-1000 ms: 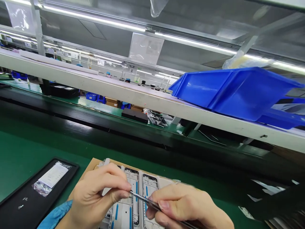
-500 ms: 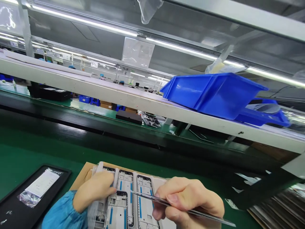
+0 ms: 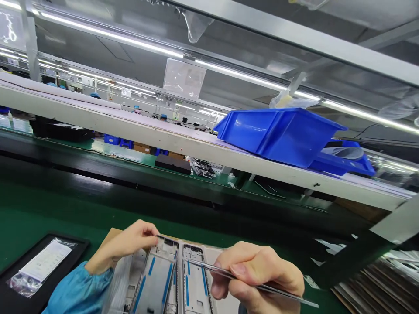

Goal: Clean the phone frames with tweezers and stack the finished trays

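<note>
L hand (image 3: 132,242) now has thumb + fingertips closed on the top L corner of a phone frame (image 3: 155,279). 1 s ago those fingers were up at the tip of the tweezers (image 3: 290,297); 0.5 s ago they were over the L side of the tray (image 3: 225,305). Frame's shifted too: sits higher in view than 0.5 s ago, tilted a bit, its lower end cut off at the pic's bottom edge, overlapping the frames under it. 2nd frame (image 3: 194,283) lies just R of it in the tray, blue strips showing on both.

R hand (image 3: 258,274) about same as 0.5 s ago: thumb + fingers pinching the tweezers approx mid-length, tips pointing L over the 2nd frame; can't tell if they touch it.

Black tray (image 3: 67,279) w/ a bagged label (image 3: 44,264) is L of the L sleeve (image 3: 81,290). Blue bin (image 3: 275,137) on the shelf (image 3: 183,146) appears further L in view, as the cam turned.
</note>
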The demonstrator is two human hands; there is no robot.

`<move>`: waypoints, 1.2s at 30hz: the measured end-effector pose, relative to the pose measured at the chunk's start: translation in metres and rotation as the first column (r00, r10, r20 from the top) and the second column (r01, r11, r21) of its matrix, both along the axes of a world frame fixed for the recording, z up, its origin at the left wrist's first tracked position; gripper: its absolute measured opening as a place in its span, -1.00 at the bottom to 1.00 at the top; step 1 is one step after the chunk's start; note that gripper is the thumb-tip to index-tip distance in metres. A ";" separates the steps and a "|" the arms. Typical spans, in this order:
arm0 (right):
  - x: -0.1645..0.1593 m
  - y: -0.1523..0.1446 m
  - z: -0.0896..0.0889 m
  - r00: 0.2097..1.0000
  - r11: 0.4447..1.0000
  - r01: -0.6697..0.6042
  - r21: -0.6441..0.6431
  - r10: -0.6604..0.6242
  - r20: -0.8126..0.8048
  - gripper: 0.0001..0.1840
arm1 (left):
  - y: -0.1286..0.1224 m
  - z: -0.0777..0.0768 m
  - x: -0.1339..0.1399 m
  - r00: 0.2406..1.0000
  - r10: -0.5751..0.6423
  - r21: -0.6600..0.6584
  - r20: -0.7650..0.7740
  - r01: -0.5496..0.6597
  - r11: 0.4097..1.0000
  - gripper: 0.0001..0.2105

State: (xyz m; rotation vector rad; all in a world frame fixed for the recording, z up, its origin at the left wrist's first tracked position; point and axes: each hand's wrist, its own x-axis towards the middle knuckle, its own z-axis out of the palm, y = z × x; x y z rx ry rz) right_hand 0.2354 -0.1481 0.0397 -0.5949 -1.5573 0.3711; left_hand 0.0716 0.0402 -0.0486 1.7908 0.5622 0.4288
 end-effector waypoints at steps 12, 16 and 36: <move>-0.001 0.020 -0.004 0.890 0.973 0.214 0.081 -0.229 0.394 -0.78 | -0.055 0.036 -0.018 0.863 0.260 -0.495 0.433 -0.013 0.869 -0.55; 0.001 0.018 -0.006 0.873 0.963 0.251 0.101 -0.270 0.406 -0.74 | -0.064 0.042 -0.021 0.854 0.239 -0.473 0.462 0.010 0.881 -0.58; 0.000 0.016 -0.009 0.764 0.928 0.337 0.159 -0.368 0.530 -0.74 | -0.069 0.048 -0.018 0.876 0.249 -0.418 0.414 -0.061 0.906 -0.64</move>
